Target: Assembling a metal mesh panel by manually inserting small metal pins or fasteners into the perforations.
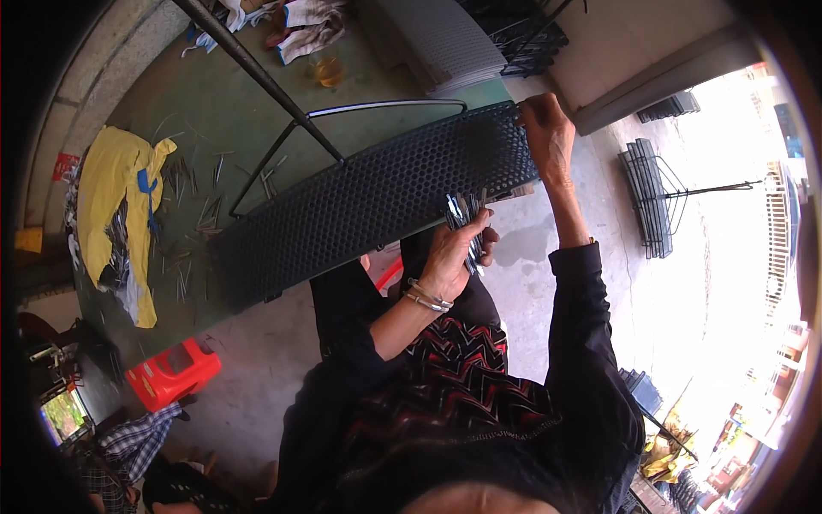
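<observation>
"Head view: your left hand (449,257) closes around a bundle of thin metal strips (467,218), which fan out past the thumb just beside the long black perforated panel (377,201). Where is that panel?"

"Lying along the side of the green tabletop (163,107) nearest you, aslant, its left end closer to your body and its right end up by your right hand (548,133)."

"And your right hand itself?"

"Bent at the fingers, at the panel's far right corner. Whether those fingertips pinch the corner, a strip or nothing, one cannot tell; your own knuckles cover the spot."

"Beyond the panel, a dark metal bar (257,80) slants in from the upper left and reaches its far edge. What else surrounds you?"

"To the panel's left, loose strips (205,227) lie scattered on the tabletop, and past them a yellow bag (98,180) sits open with metal pieces showing inside. Across from you stand a glass of amber liquid (328,70), a heap of pale gloves (312,34) just beyond it, and a stack of grey perforated panels (445,43) at the right."

"Lower down?"

"A red plastic object (175,373) at your left, below the tabletop; to your right, a dark rack (646,197) on the sunlit floor (591,218)."
</observation>
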`<state>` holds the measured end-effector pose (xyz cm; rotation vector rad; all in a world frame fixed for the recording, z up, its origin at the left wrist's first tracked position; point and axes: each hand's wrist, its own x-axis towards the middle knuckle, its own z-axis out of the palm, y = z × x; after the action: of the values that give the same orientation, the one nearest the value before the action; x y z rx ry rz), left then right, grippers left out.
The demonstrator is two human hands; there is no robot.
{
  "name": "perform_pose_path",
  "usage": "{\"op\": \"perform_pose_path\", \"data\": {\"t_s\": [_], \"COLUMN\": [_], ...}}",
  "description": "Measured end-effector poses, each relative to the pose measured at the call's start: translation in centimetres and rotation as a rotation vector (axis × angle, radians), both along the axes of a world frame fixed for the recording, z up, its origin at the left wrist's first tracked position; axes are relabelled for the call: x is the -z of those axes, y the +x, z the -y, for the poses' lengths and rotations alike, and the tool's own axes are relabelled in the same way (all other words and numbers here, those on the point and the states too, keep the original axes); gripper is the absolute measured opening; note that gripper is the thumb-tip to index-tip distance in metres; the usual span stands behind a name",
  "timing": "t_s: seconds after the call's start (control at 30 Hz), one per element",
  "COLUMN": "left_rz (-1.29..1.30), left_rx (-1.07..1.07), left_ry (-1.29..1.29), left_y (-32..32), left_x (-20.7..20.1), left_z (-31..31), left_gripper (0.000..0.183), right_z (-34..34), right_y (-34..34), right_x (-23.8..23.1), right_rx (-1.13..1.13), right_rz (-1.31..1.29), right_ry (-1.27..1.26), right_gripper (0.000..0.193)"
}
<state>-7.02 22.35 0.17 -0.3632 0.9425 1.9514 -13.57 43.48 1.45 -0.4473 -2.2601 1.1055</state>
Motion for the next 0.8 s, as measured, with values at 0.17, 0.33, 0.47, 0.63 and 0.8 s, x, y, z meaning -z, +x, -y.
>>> {"op": "perform_pose_path", "data": {"t_s": [0.17, 0.33, 0.47, 0.63, 0.8], "left_rz": [0.049, 0.038, 0.018, 0.006, -0.051], "left_rx": [0.004, 0.012, -0.005, -0.021, -0.010], "left_ry": [0.044, 0.065, 0.077, 0.122, 0.086], "left_y": [0.1, 0.0, 0.2, 0.2, 0.0], "left_x": [-0.2, -0.5, -0.6, -0.6, -1.1], "left_z": [0.2, 0.3, 0.4, 0.6, 0.5], "left_gripper": [0.020, 0.022, 0.022, 0.023, 0.025], "right_z": [0.0, 0.1, 0.6, 1.0, 1.6], "right_y": [-0.5, -0.7, -0.4, 0.4, 2.6], "right_x": [0.7, 0.5, 0.8, 0.6, -0.6], "right_rx": [-0.016, -0.017, 0.007, 0.152, 0.071], "right_rz": [0.053, 0.046, 0.076, 0.174, 0.212], "right_ry": [0.121, 0.403, 0.441, 0.437, 0.390], "right_gripper": [0.013, 0.014, 0.014, 0.018, 0.023]}}
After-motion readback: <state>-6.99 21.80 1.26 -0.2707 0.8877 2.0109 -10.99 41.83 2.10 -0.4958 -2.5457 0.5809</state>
